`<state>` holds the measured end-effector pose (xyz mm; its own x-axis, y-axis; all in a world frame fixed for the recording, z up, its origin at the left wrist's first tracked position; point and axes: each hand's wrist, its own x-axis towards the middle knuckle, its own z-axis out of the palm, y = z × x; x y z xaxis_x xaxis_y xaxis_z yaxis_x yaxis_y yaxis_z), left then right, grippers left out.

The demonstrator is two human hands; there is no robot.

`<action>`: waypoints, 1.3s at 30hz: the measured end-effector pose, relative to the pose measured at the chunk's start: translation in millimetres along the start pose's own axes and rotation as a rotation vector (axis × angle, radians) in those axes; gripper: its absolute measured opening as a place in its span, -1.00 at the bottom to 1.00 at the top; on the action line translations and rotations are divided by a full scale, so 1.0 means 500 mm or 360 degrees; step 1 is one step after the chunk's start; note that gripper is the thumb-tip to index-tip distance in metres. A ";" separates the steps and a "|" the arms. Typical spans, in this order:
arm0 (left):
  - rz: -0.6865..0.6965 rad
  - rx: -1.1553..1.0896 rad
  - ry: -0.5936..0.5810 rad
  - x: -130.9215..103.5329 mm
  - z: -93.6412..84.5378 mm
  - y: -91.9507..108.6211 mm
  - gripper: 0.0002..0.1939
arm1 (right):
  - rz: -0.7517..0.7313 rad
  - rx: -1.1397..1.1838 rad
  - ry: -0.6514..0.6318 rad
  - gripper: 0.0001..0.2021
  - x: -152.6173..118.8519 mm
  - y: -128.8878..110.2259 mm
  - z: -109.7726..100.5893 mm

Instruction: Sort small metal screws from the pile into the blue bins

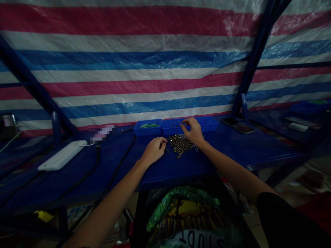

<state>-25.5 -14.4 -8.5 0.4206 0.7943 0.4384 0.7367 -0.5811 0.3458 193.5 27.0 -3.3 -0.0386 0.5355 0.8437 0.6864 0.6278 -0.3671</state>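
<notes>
The right hand [192, 131] has its thumb and index finger pinched narrow on a small slim metal piece [181, 123], above the near side of a long blue plastic tray [210, 124]. The piece's long axis seems to run roughly left to right; which end leads is too small to tell. The left hand [154, 150] curls its fingers, thumb close to them; whether they hold anything, I cannot tell. Between and below the hands lies one pile of brass-coloured and silvery metal pieces [181, 144], too many to count, pointing in mixed directions, with one loose piece [168, 151] beside it. Beyond are two blue trays, the shorter, left one [139, 131] holding green pieces [148, 125]. Farther out on the blue table [232, 148] lie one dark phone [238, 125], right, and one long white plastic block [63, 155], left.
</notes>
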 end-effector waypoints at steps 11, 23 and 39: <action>0.0149 0.0202 -0.0319 -0.015 -0.016 0.032 -0.82 | 0.0258 -0.0475 -0.0087 -0.75 0.045 0.063 0.043; 0.0021 0.0236 -0.0319 -0.006 -0.001 0.045 -0.83 | -0.0066 -0.0199 -0.0494 -0.79 -0.007 -0.043 0.034; -0.0293 -0.0870 0.0219 0.010 0.011 0.000 -0.76 | -0.0366 0.0317 -0.0894 -0.77 -0.019 -0.072 0.015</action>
<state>-20.4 -9.6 -10.9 0.2126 0.8815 0.4217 0.3959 -0.4722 0.7876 163.6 3.5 -0.9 -0.5807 0.5550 0.5956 0.4689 0.8261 -0.3126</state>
